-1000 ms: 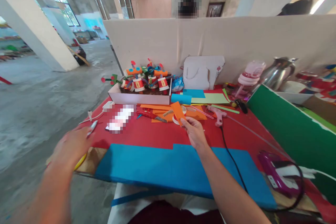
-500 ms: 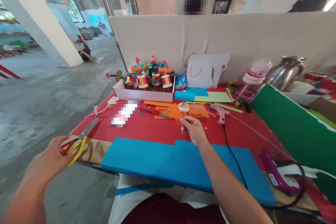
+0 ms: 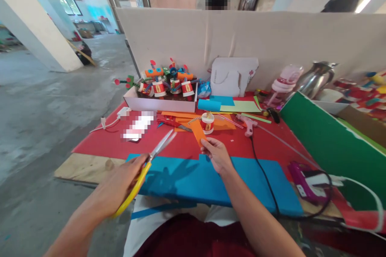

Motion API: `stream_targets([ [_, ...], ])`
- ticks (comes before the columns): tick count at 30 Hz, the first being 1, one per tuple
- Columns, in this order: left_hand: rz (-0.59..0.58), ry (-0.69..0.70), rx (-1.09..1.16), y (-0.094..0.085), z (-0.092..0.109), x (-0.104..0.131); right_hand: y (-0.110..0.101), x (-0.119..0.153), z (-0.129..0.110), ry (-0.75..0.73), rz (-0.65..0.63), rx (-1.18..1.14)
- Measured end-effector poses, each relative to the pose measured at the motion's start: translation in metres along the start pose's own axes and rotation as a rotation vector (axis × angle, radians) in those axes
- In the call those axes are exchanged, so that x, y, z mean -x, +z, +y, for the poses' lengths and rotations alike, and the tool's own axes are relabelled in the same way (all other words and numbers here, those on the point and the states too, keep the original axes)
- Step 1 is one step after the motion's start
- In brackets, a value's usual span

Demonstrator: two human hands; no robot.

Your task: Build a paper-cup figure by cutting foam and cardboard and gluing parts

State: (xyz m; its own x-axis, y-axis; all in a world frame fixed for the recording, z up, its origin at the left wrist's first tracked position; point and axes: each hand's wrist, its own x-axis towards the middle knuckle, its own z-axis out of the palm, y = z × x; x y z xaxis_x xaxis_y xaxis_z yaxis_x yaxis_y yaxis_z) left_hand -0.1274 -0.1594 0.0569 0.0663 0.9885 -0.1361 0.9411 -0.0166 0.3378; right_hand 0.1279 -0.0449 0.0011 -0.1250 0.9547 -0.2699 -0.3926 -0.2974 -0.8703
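Observation:
My left hand (image 3: pixel 120 184) is closed round the yellow handles of a pair of scissors (image 3: pixel 163 144), whose blades point up and to the right, slightly parted. A strip of orange paper (image 3: pixel 198 133) is pinched between the thumb and fingers of my right hand (image 3: pixel 217 154). Just behind that strip stands a red and white paper cup (image 3: pixel 208 123) with a coiled piece on top. The scissor blades and the orange strip are apart. Below both hands, blue paper (image 3: pixel 181 180) covers the front of the table.
A white box (image 3: pixel 163 104) holds several decorated cups. Red-handled pliers (image 3: pixel 173 123) lie on orange sheets in the middle. To the right are a pink glue gun (image 3: pixel 247 123) with a black cord, a purple device (image 3: pixel 307 182) and a green board (image 3: pixel 328 148). A blurred phone (image 3: pixel 137 126) lies left.
My left hand has brought the scissors from the table's left edge rightward, nearer the orange strip. My right hand still holds the strip, now tilted more upright. The view has shifted slightly.

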Motion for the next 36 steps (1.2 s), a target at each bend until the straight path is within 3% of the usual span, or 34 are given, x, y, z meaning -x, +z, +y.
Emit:
stream_targets([
  [2,-0.153,0.042,-0.101,-0.004,0.019,-0.012,-0.002,-0.001,0.003,-0.008,0.019,-0.028],
  [5,-0.24,0.098,-0.221,-0.002,0.041,-0.027,-0.003,-0.003,0.004,-0.022,0.024,-0.042],
  [10,-0.236,0.169,-0.253,0.008,0.053,-0.042,-0.005,-0.003,0.005,-0.038,0.009,-0.037],
  [20,-0.223,0.184,-0.248,0.009,0.063,-0.054,-0.007,-0.004,0.008,-0.041,-0.069,0.009],
  [36,-0.191,0.216,-0.22,0.009,0.068,-0.057,-0.006,-0.002,0.006,-0.054,-0.115,0.048],
])
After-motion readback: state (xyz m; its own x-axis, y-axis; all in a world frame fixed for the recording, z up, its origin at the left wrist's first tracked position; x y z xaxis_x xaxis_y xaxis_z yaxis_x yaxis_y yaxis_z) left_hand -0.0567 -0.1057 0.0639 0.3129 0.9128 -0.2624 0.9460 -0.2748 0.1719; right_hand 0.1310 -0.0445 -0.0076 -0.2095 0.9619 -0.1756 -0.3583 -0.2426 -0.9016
